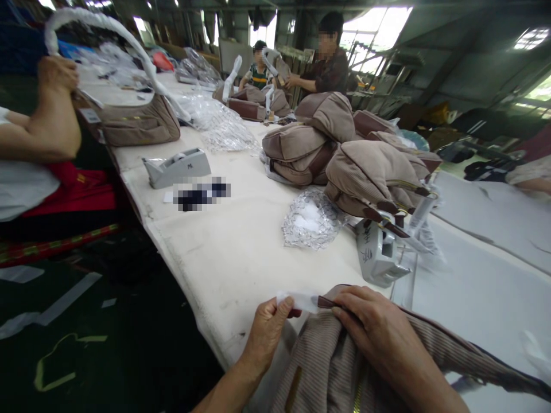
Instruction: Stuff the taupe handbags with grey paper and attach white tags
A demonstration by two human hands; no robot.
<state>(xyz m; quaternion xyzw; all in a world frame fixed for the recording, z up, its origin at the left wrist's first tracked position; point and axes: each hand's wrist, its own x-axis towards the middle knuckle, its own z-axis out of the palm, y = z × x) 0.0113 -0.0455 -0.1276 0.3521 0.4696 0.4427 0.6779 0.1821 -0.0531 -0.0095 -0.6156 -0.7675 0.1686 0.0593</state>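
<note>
A brown striped fabric bag (318,361) lies at the table's near edge in front of me. My left hand (269,330) pinches one end of a short whitish strip (303,301) between thumb and fingers. The strip's other end meets a dark brown tab (326,302) on the bag. Whether it is stuck there, I cannot tell. My right hand (379,327) is closed over the bag's top edge by the tab, fingertips gripping it. A brass-coloured zip (357,396) shows low on the bag.
Beyond my hands stand a grey tape dispenser (379,255), crumpled clear plastic (312,221) and a pile of brown bags (370,172). Another tape dispenser (178,167) is farther left. At left, a person's hand (58,73) holds a wrapped bag strap (103,20). Two people work at the back.
</note>
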